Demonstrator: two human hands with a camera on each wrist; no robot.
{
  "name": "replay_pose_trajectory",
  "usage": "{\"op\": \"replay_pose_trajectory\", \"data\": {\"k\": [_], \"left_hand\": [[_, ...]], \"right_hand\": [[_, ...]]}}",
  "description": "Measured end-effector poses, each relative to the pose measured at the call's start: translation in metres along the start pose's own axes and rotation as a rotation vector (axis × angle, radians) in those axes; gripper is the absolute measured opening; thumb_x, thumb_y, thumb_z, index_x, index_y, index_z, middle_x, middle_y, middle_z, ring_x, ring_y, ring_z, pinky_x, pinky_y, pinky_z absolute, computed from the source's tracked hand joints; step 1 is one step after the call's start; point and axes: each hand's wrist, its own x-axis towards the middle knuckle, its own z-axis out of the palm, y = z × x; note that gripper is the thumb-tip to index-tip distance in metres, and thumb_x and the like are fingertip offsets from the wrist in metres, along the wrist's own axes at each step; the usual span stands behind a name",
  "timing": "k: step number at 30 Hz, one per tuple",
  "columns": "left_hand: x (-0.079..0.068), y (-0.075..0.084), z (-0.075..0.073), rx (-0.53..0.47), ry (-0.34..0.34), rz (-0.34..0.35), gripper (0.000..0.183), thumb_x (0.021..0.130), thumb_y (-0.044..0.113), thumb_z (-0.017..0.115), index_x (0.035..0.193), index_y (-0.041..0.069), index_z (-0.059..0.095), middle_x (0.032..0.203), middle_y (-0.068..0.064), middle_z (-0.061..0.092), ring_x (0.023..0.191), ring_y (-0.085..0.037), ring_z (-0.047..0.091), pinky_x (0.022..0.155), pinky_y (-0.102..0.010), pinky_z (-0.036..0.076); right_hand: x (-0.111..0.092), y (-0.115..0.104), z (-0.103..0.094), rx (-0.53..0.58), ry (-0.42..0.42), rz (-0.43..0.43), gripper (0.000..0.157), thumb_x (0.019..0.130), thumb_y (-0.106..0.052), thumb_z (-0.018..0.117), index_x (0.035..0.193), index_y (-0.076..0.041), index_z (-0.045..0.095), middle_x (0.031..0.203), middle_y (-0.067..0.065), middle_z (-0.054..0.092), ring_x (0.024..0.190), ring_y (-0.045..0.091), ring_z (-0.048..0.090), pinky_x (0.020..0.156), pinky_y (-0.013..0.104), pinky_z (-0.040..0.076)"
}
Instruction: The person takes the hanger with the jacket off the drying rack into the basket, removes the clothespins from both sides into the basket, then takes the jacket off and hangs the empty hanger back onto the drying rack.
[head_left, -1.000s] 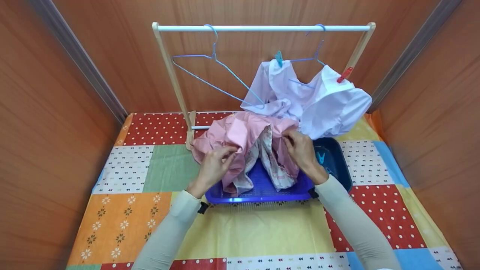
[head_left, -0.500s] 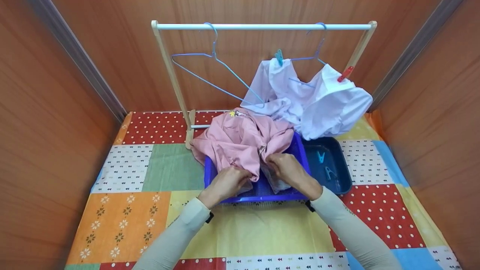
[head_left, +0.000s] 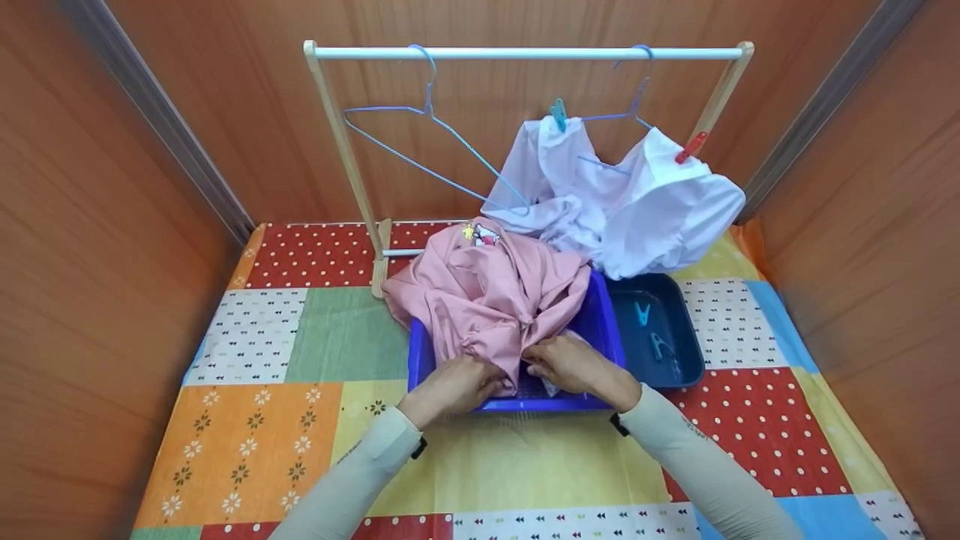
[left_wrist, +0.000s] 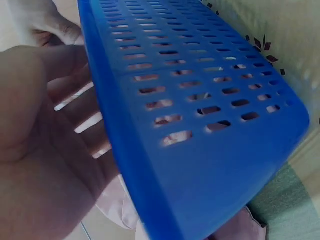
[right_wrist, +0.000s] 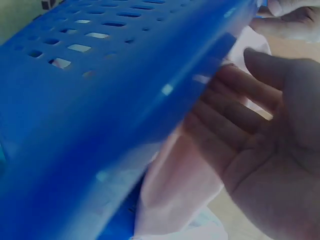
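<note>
Pink garment (head_left: 480, 300) has neared the front basket rim (head_left: 547, 405).

Pale close-fitting sleeves (head_left: 352, 476); small dark markings (head_left: 695, 429); black wrist pieces (head_left: 619, 424); bare fingers (right_wrist: 215, 147)

Bright head view, hazier wrist views

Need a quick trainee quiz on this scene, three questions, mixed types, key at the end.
1. Multiple choice: what colour is the garment nearest the left hand and right hand? A) white B) pink C) green
2. True or false: a red peg is on the white garment.
3. Fill in: the number of pegs lying in the dark tray is ___.

Key: 1. B; 2. true; 3. two.
</note>
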Motion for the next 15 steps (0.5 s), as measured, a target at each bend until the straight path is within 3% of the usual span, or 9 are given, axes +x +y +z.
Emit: {"op": "replay_pose_trajectory", "data": {"k": [3,6,11,15], "left_hand": [[-0.004,0.0,-0.004,-0.039,0.009,-0.025,0.016,0.097,0.025,0.061,0.096,0.015,0.073,0.083,0.0,0.072,0.078,-0.021,0.069,0.074,-0.039,0.056],[-0.008,-0.003,-0.011,-0.066,0.067,-0.061,0.015,0.096,0.025,0.062,0.097,0.015,0.073,0.084,0.0,0.073,0.08,-0.021,0.07,0.074,-0.041,0.056],[-0.015,-0.014,-0.024,-0.078,0.218,-0.141,0.012,0.093,0.02,0.065,0.098,0.013,0.073,0.091,-0.002,0.074,0.087,-0.025,0.071,0.075,-0.046,0.056],[-0.022,-0.029,-0.03,-0.079,0.331,-0.212,0.015,0.09,0.016,0.067,0.104,0.01,0.072,0.101,-0.006,0.074,0.096,-0.028,0.071,0.082,-0.047,0.056]], "right_hand": [[-0.004,0.001,-0.005,0.021,-0.031,0.017,0.012,0.096,-0.023,0.062,0.1,-0.014,0.069,0.086,-0.003,0.068,0.078,0.017,0.063,0.081,0.04,0.051],[-0.009,0.004,-0.013,0.061,-0.002,0.036,0.011,0.095,-0.02,0.063,0.101,-0.013,0.07,0.093,-0.001,0.07,0.084,0.018,0.066,0.081,0.04,0.054],[-0.019,0.016,-0.024,0.094,0.144,0.101,0.013,0.093,-0.015,0.066,0.103,-0.01,0.072,0.099,0.004,0.073,0.092,0.023,0.069,0.083,0.043,0.056],[-0.03,0.031,-0.026,0.065,0.283,0.222,0.019,0.09,-0.014,0.07,0.107,-0.008,0.072,0.11,0.01,0.072,0.102,0.03,0.068,0.087,0.048,0.055]]}}
